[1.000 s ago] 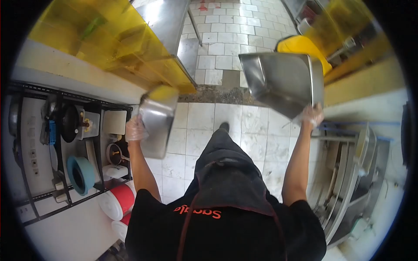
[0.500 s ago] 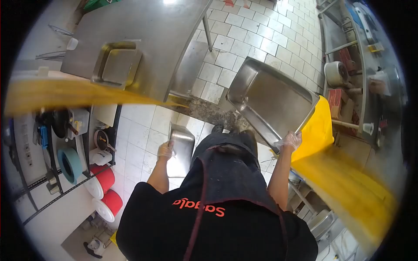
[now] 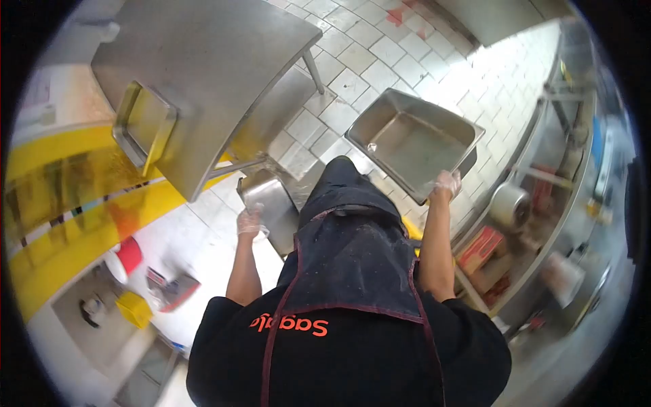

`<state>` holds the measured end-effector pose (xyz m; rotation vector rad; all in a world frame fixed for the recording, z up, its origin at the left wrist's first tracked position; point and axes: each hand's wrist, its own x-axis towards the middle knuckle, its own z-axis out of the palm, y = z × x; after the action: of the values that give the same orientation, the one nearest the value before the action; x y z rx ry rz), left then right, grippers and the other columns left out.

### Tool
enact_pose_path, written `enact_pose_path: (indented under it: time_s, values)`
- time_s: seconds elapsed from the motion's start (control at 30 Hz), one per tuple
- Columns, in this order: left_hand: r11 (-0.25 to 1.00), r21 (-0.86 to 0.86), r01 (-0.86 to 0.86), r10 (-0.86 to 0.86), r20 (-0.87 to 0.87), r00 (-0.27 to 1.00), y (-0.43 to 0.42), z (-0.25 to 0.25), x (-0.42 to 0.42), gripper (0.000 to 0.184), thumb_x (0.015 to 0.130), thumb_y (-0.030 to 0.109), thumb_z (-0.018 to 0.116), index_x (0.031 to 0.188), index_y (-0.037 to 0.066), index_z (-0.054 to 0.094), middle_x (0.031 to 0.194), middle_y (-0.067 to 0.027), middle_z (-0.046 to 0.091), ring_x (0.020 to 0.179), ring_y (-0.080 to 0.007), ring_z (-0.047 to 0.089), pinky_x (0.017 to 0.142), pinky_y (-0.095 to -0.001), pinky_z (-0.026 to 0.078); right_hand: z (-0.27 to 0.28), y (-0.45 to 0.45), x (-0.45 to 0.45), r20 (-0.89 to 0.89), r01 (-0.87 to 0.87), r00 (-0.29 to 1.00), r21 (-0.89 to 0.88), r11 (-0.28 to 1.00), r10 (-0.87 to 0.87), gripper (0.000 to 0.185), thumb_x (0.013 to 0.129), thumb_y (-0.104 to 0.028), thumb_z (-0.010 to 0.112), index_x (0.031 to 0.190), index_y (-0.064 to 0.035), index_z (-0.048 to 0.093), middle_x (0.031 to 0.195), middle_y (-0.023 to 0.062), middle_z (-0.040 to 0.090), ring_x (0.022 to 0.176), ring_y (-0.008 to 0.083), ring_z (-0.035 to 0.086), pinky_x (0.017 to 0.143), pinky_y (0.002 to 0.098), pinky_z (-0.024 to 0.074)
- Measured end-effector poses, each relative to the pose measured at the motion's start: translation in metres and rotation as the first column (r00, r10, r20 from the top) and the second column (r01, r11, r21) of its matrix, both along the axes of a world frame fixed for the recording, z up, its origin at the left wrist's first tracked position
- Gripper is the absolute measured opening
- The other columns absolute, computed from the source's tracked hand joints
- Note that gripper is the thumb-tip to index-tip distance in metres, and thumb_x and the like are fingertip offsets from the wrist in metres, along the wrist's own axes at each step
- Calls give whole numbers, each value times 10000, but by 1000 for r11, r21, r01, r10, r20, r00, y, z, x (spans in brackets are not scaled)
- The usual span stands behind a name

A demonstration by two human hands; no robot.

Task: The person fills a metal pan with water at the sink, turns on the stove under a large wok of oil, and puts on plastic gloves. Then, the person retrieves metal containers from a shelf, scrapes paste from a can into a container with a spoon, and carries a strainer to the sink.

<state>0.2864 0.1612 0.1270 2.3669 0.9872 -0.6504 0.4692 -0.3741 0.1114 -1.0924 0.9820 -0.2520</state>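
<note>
My gloved left hand (image 3: pixel 249 221) grips the edge of a smaller stainless steel pan (image 3: pixel 277 209), which hangs beside my leg. A large, deep steel pan (image 3: pixel 420 146), its open top facing up, is held at its near right corner by my gloved right hand (image 3: pixel 447 184). Nothing can be seen inside the large pan. Both pans are in front of my dark apron (image 3: pixel 352 268), the smaller one on the left and the larger on the right.
Left ahead stands a steel table (image 3: pixel 217 74) with another metal pan (image 3: pixel 140 125) at its edge. A metal shelf rack (image 3: pixel 539 173) with boxes and a white round container (image 3: pixel 510 205) runs along the right. White floor tiles (image 3: pixel 349 61) lie ahead; a yellow panel (image 3: pixel 54 264) is left.
My body has turned and moved forward, so the surroundings shift in view. Both pans stay in my hands; the left one has risen slightly. The black shelving on the left has left view.
</note>
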Motion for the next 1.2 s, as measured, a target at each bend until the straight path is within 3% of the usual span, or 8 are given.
enact_pose_path:
  time_s: [0.1,0.2,0.5,0.67,0.87,0.93,1.0,1.2]
  values:
    - [978,-146,-151,156,24,987,-53,2,36,439,855,444,510,1051,69,626,968,-184,639,926,-305,614,799,-391,459,-35,-83,62,233,-202,967,441,875,105,191,902,-217,406,843,-102,546,691,32,499,569,184,457,528,360,404]
    - [965,-170,-198,204,19,979,-88,-38,57,467,871,464,455,1018,55,625,979,-211,623,929,-370,588,794,-439,453,30,-67,147,-241,-48,971,-169,984,6,113,881,-193,412,862,-132,504,664,34,473,562,150,440,486,324,367]
    - [990,-89,107,-102,63,993,-182,-94,251,356,911,351,377,1034,97,594,923,-237,601,866,-420,562,739,-513,429,20,-301,304,-609,-607,766,-578,545,206,262,753,-140,563,997,-46,556,858,102,592,718,209,563,684,346,468]
    - [991,-126,-50,47,-32,998,-223,-97,378,342,917,348,374,996,89,581,899,-224,604,846,-411,569,742,-486,444,90,-242,480,-274,77,946,-323,943,-171,207,644,-11,612,843,-31,556,832,101,595,732,228,591,635,393,526]
    - [917,-37,-397,397,-11,918,-249,-48,551,460,857,483,472,942,50,601,900,-217,615,876,-396,576,775,-464,441,31,-295,668,-177,-196,971,-214,957,159,201,673,14,555,873,-5,558,854,107,594,718,235,595,589,369,532]
    - [928,75,-364,368,-39,929,-248,-31,596,575,737,602,575,938,67,635,892,-194,636,877,-365,597,765,-443,456,31,-283,724,-227,-280,944,-178,943,237,223,676,26,553,897,0,544,870,111,584,731,241,588,602,373,529]
    - [883,-153,-443,454,41,890,-232,10,644,712,564,684,669,906,59,663,866,-185,650,851,-346,615,744,-422,472,29,-262,783,-266,-393,901,-163,905,344,245,680,38,550,922,5,530,885,116,575,744,248,582,615,376,526]
    - [831,-93,-548,556,143,819,-209,20,743,692,556,569,753,905,-18,643,936,-200,636,898,-328,608,788,-400,469,11,-167,945,-318,-691,700,-75,719,640,313,690,73,541,994,22,487,931,128,547,784,268,563,652,386,517]
